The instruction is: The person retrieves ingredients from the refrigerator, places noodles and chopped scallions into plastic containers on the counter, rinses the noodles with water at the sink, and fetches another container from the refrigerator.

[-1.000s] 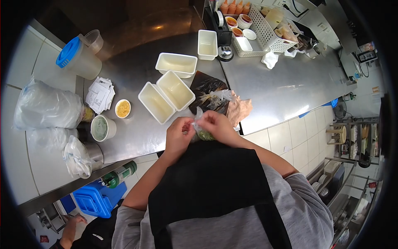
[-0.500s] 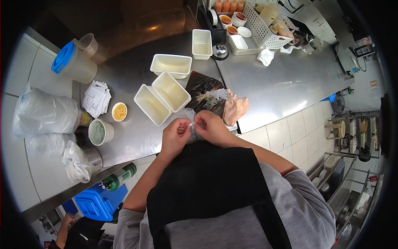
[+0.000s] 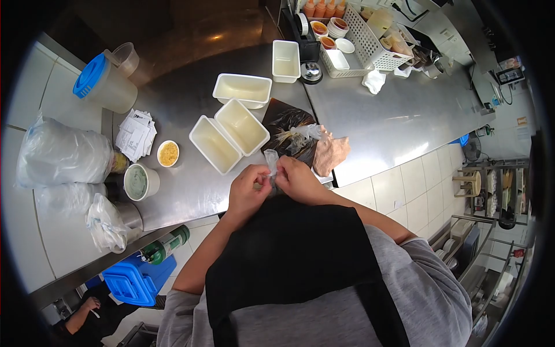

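Note:
A small clear plastic bag [image 3: 270,157] is pinched between my two hands at the front edge of the steel counter. My left hand [image 3: 250,188] closes its fingertips on the left side of the twisted neck. On the right side, my right hand [image 3: 296,179] grips the same neck with curled fingers. The lower part of the bag is mostly hidden by my hands and the black apron. Just beyond them lie a knotted bag of dark liquid [image 3: 284,118] and a pinkish-brown crumpled piece [image 3: 331,151]. Two white rectangular tubs [image 3: 215,144] stand beside my left hand.
Further white tubs [image 3: 243,88] stand behind. At left are a blue-lidded pitcher [image 3: 110,87], papers [image 3: 136,134], a yellow-filled cup [image 3: 168,153], a round tub [image 3: 139,181] and plastic bags [image 3: 66,153]. A perforated basket [image 3: 376,43] sits back right. A co-worker's arm [image 3: 81,315] shows lower left.
My hands stay together on the bag's neck, and its top now stands up between them. The green contents seen earlier are hidden. The co-worker at lower left has shifted.

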Tool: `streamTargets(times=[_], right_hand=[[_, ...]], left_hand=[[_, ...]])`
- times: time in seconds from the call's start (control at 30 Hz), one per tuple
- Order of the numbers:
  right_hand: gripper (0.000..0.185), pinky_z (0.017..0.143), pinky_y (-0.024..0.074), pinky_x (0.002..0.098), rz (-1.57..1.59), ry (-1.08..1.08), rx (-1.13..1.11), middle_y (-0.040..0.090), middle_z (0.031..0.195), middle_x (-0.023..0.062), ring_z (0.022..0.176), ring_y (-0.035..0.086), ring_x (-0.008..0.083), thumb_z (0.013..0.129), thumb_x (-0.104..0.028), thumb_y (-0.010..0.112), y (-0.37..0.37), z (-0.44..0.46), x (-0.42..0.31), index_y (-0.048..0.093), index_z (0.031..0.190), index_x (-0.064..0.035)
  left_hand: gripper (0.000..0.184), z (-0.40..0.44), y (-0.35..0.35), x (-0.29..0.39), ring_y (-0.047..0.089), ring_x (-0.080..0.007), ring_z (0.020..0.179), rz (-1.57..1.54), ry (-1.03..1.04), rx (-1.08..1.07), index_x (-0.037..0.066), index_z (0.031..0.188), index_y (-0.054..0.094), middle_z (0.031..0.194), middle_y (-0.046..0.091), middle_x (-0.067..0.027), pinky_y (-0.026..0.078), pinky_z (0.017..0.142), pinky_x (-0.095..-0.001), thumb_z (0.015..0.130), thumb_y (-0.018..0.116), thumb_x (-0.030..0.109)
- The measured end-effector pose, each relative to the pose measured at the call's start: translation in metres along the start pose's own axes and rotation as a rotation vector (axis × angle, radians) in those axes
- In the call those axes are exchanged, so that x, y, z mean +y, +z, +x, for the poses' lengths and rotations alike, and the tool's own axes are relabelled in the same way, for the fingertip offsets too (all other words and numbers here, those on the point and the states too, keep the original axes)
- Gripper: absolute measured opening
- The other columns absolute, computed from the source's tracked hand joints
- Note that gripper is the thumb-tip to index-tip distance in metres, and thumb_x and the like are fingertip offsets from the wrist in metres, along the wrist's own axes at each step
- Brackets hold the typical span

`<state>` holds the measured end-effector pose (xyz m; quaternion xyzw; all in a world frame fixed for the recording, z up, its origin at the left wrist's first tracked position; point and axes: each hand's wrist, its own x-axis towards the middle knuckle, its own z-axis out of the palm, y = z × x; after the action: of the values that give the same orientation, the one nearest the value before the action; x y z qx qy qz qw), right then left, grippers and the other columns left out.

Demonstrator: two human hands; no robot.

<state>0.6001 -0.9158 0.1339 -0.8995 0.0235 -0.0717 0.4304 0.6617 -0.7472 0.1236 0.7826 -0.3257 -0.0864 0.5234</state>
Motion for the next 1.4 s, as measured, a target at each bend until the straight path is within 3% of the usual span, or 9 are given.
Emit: streamTargets(times=[0.17, 0.47, 0.67, 0.73, 0.87, 0.97, 1.03, 1.2, 1.4], right_hand=[[0.015, 0.066, 0.0487, 0.0447, 0.120, 0.089, -0.032, 0.062, 0.078, 0.0219, 0.074, 0.062, 0.0403, 0.082, -0.009, 0.061, -0.001, 0.000, 0.004, 0.053, 0.087, 0.0021], [0.014, 0.065, 0.0479, 0.0427, 0.246, 0.253, -0.150, 0.062, 0.077, 0.0227, 0.071, 0.062, 0.0377, 0.085, -0.010, 0.058, -0.006, 0.005, 0.001, 0.055, 0.088, 0.0036], [0.013, 0.064, 0.0476, 0.0413, 0.201, 0.211, -0.092, 0.062, 0.077, 0.0204, 0.070, 0.061, 0.0364, 0.085, -0.010, 0.058, -0.009, 0.003, 0.012, 0.055, 0.090, 0.0019], [0.013, 0.064, 0.0475, 0.0403, 0.202, 0.226, -0.035, 0.061, 0.077, 0.0190, 0.070, 0.061, 0.0350, 0.086, -0.010, 0.058, -0.008, -0.003, 0.027, 0.055, 0.091, 0.0012], [0.011, 0.066, 0.0462, 0.0364, 0.337, 0.300, -0.162, 0.058, 0.077, 0.0120, 0.070, 0.056, 0.0279, 0.089, -0.010, 0.057, -0.019, -0.007, 0.017, 0.054, 0.094, -0.0012], [0.010, 0.071, 0.0457, 0.0365, 0.239, 0.066, -0.164, 0.057, 0.084, 0.0113, 0.076, 0.055, 0.0277, 0.090, -0.011, 0.057, -0.027, 0.000, 0.003, 0.052, 0.094, -0.0028], [0.011, 0.077, 0.0446, 0.0358, 0.098, -0.210, -0.142, 0.056, 0.091, 0.0120, 0.083, 0.054, 0.0276, 0.090, -0.011, 0.058, -0.031, 0.001, -0.001, 0.050, 0.093, -0.0034], [0.013, 0.081, 0.0442, 0.0349, 0.418, 0.074, -0.130, 0.057, 0.094, 0.0111, 0.090, 0.054, 0.0247, 0.093, -0.011, 0.058, -0.030, -0.012, 0.013, 0.048, 0.099, -0.0037], [0.021, 0.077, 0.0445, 0.0298, 0.414, -0.059, -0.065, 0.058, 0.095, 0.0063, 0.085, 0.053, 0.0144, 0.097, -0.015, 0.059, -0.017, -0.012, 0.013, 0.050, 0.112, -0.0043]], left_hand=[[0.022, 0.003, -0.005, 0.006, 0.061, -0.0211, 0.074, -0.006, -0.007, -0.032, 0.008, 0.098, 0.062, 0.091, 0.062, -0.0053, 0.051, 0.066, -0.0320, 0.077, 0.067, 0.000], [0.020, 0.020, -0.018, 0.023, 0.061, -0.0231, 0.088, 0.607, 0.388, -0.076, 0.015, 0.095, 0.066, 0.093, 0.062, -0.0003, 0.050, 0.075, -0.0347, 0.076, 0.070, 0.013], [0.011, 0.009, -0.013, -0.001, 0.058, -0.0206, 0.092, 0.106, 0.145, -0.130, 0.009, 0.083, 0.063, 0.097, 0.059, -0.0053, 0.046, 0.077, -0.0310, 0.077, 0.065, 0.000], [0.014, 0.006, -0.021, -0.007, 0.055, -0.0176, 0.098, -0.537, 0.022, -0.216, 0.008, 0.091, 0.062, 0.103, 0.056, -0.0081, 0.044, 0.081, -0.0298, 0.079, 0.066, 0.002], [0.023, 0.014, -0.040, 0.010, 0.054, -0.0167, 0.098, -0.614, -0.302, -0.190, 0.006, 0.099, 0.058, 0.105, 0.053, -0.0076, 0.044, 0.084, -0.0296, 0.080, 0.071, 0.008], [0.030, 0.011, -0.025, 0.021, 0.054, -0.0126, 0.093, -0.139, -0.112, -0.218, 0.005, 0.103, 0.057, 0.104, 0.055, -0.0061, 0.045, 0.080, -0.0275, 0.080, 0.074, 0.015], [0.028, 0.012, -0.022, 0.012, 0.056, -0.0126, 0.091, -0.144, -0.253, -0.221, 0.004, 0.103, 0.058, 0.103, 0.057, -0.0060, 0.046, 0.080, -0.0276, 0.081, 0.073, 0.012], [0.020, 0.014, -0.026, 0.022, 0.059, -0.0140, 0.088, -0.419, -0.452, -0.236, 0.003, 0.102, 0.060, 0.099, 0.059, -0.0052, 0.047, 0.081, -0.0280, 0.083, 0.067, 0.004], [0.020, 0.025, -0.032, 0.034, 0.061, -0.0193, 0.098, -0.198, 0.073, -0.173, 0.001, 0.104, 0.060, 0.102, 0.060, -0.0084, 0.047, 0.088, -0.0302, 0.083, 0.061, -0.001]])
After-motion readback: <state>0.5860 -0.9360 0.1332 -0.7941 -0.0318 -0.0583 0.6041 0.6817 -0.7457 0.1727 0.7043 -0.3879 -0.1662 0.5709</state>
